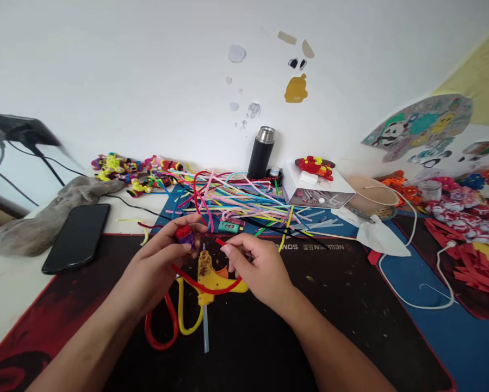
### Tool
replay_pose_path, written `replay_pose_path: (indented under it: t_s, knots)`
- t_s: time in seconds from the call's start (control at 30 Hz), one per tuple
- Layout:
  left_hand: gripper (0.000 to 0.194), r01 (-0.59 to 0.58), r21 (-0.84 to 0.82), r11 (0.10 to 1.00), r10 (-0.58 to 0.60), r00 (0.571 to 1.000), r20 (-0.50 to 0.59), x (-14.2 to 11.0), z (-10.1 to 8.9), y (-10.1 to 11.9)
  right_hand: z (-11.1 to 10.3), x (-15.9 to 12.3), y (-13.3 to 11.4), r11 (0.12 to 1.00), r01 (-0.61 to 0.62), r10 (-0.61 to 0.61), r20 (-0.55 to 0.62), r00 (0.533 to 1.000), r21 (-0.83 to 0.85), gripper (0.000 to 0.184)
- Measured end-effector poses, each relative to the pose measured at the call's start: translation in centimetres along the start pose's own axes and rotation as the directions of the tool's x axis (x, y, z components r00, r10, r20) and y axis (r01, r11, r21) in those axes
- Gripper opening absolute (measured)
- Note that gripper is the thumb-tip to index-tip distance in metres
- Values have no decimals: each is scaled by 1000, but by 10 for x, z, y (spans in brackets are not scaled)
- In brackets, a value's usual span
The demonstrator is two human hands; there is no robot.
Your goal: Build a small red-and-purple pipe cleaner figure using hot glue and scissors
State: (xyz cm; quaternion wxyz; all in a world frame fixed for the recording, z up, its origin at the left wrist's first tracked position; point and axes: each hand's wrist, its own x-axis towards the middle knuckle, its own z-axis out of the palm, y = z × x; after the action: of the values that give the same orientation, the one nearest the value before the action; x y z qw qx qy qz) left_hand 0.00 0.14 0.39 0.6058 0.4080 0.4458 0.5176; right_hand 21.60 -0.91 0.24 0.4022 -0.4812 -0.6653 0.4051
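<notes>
Clock read from the wearer's seat, 12 toward the wall. Nearest, on the dark mat (342, 332): pale glue stick (205, 332), running out at 6 o'clock from a yellow glue gun (206, 276), nozzle aimed at 12. Red handle loop (161, 344) and yellow handle loop (181, 310) at 7 to 8 o'clock of the gun; likely scissors, blades not made out.

Over the gun, a red fuzzy strand (215, 292) sags, bowed toward 6, its sides rising to the two hands.

Left hand (162, 249): grip closed round a small red-and-purple coil (184, 236). Coil's axis looks close to upright; fingers cover part, tilt uncertain.

Right hand (261, 264): thumb and forefinger pinch a red tip (219, 241), apparently the strand's end, stub pointing about 10. Key relation: coil at 9 o'clock from this pinch, near, gap between, not touching. Left hand is the nearer, having the coil in its fingers.

Dark phone (78, 237) at 9 o'clock of the left hand. Beyond, at 12: heap of coloured fuzzy stems (238, 193), black flask (261, 153) behind.
</notes>
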Motion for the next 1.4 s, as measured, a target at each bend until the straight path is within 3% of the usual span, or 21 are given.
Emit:
replay_pose_path:
  t_s: [0.1, 0.27, 0.37, 0.63, 0.9, 1.13, 1.4]
  knots:
    - [46, 86, -138, 987, -87, 996, -5, -1, 4, 4, 1, 1, 0, 981, -106, 103, 22, 994, 163, 24]
    - [62, 65, -123, 990, -67, 998, -6, -1, 7, 4, 2, 2, -1, 901, -222, 190, 120, 974, 374, 33]
    - [51, 59, -88, 994, -58, 998, 14, 0, 6, 2, 1, 3, 0, 868, -248, 202, 152, 968, 429, 38]
    - [37, 42, -86, 995, -41, 999, 17, -1, 5, 2, -1, 3, -3, 846, -274, 206, 192, 959, 459, 41]
    - [45, 128, -240, 962, -119, 992, 51, -3, 9, 7, 0, 4, -7, 858, -257, 209, 153, 966, 445, 33]
    - [45, 136, -232, 963, -123, 990, 67, -3, 8, 1, 2, 3, -5, 860, -253, 192, 180, 965, 444, 39]
    - [37, 17, -62, 998, -15, 999, 34, -3, 7, -3, 3, 3, -5, 858, -237, 181, 162, 970, 455, 38]
